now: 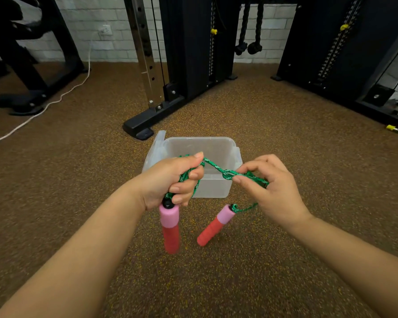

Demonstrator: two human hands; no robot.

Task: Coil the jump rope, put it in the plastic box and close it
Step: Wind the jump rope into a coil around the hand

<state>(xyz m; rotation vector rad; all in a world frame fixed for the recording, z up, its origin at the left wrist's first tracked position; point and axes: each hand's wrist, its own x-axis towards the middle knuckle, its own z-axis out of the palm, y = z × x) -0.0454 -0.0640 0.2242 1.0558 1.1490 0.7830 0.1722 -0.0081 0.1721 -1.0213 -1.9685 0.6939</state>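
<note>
The left hand (170, 177) squeezes the green rope (216, 167), the right hand (269, 187) pinches it, and the swinging handles (214, 224) might tangle the loops above the box (216, 145).

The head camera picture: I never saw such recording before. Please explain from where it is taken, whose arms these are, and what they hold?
The single picture comes from a camera worn on a person's head, looking forward and down, so the two bare arms are the wearer's own. The left hand grips a bunch of the green braided jump rope; one pink and red foam handle hangs just below it. The right hand pinches the rope further along, and the second pink and red foam handle dangles from it. Behind the hands, on the speckled brown gym floor, stands an open clear plastic box. Black exercise machines stand behind.
</note>
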